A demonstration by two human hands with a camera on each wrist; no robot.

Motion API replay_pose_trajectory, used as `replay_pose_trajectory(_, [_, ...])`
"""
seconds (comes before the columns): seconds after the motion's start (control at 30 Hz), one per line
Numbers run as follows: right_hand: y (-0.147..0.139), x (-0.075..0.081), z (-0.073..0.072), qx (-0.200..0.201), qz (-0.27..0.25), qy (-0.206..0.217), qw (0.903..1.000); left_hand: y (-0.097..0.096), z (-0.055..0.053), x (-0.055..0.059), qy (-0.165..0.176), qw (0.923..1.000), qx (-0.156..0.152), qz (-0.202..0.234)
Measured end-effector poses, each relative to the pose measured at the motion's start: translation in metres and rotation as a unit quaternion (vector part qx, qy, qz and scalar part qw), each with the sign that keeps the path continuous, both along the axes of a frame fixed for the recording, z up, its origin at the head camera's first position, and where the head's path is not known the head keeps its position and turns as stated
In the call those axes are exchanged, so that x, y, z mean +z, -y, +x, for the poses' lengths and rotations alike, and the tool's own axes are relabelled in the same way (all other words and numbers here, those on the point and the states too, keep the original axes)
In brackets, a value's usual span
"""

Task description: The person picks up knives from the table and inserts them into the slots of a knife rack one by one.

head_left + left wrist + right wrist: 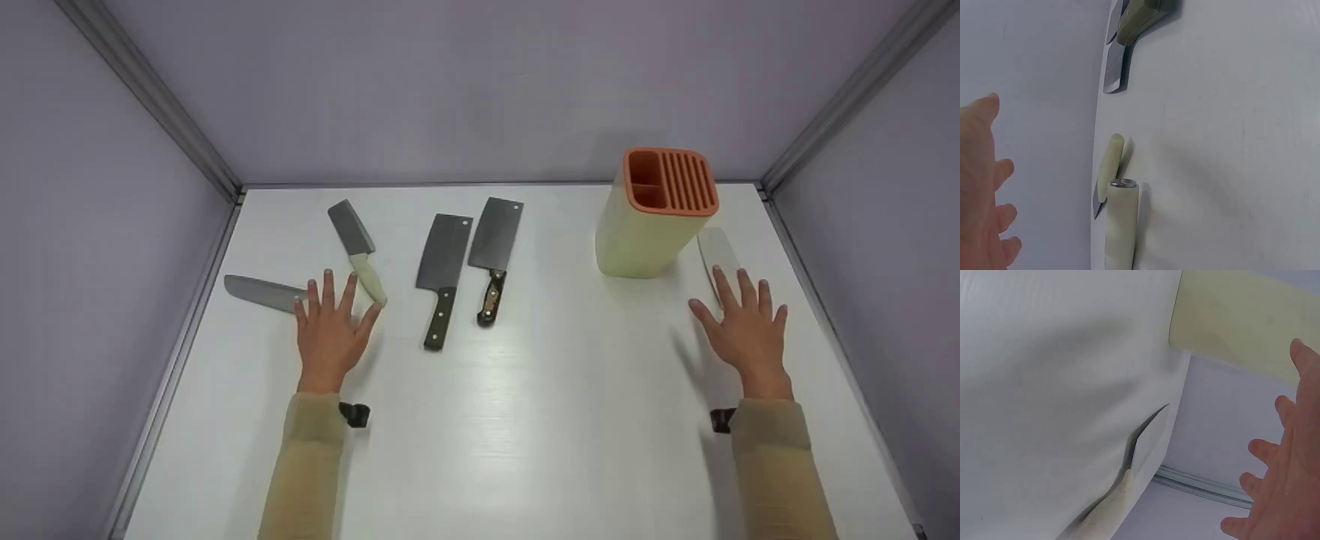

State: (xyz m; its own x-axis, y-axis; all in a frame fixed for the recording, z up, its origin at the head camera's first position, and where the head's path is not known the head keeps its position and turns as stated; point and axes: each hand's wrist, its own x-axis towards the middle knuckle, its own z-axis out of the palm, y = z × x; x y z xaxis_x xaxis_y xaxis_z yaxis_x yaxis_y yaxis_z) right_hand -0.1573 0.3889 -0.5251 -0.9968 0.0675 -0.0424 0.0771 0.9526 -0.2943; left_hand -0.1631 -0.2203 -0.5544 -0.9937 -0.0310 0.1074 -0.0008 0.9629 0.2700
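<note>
My left hand (pixel 328 341) is spread palm down above the table, its fingers straight and holding nothing. Beneath it lies a long-bladed knife (pixel 259 291), whose cream handle (pixel 1121 230) shows in the left wrist view. Just beyond the fingertips is a smaller cream-handled knife (pixel 352 229). On the other side, my right hand (pixel 750 341) also hovers with spread fingers. A pale knife (pixel 718 251) lies partly hidden under it; its cream handle (pixel 1109 509) appears in the right wrist view.
Mid-table lie a black-handled cleaver (pixel 445 251) and a cleaver with a dark, brown-patterned handle (pixel 496 232). A cream knife block (pixel 637 240) with an orange slotted top stands at back right. Grey walls (pixel 480 90) enclose the white table (pixel 540 420) at back and sides.
</note>
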Motion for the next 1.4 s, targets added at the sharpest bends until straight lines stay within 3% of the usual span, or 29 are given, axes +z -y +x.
replay_pose_trajectory(0.37, [-0.001, -0.01, 0.006, 0.0, -0.035, 0.017, 0.9993, -0.036, -0.005, 0.004, -0.058, 0.9974, -0.018, 0.04])
replay_pose_trajectory(0.6, [-0.011, -0.017, 0.01, -0.014, -0.058, 0.063, 0.9962, -0.075, -0.009, 0.001, -0.095, 0.9915, -0.064, 0.061])
replay_pose_trajectory(0.97, [-0.038, -0.023, 0.017, -0.041, -0.056, 0.079, 0.9945, -0.134, -0.008, -0.007, -0.077, 0.985, -0.134, 0.076])
replay_pose_trajectory(1.2, [-0.052, -0.029, 0.015, -0.077, -0.067, 0.106, 0.9891, -0.159, -0.005, -0.008, -0.041, 0.9786, -0.169, 0.11])
replay_pose_trajectory(1.4, [-0.055, -0.031, 0.01, -0.092, -0.085, 0.132, 0.9834, -0.176, -0.004, -0.014, -0.037, 0.9725, -0.191, 0.127])
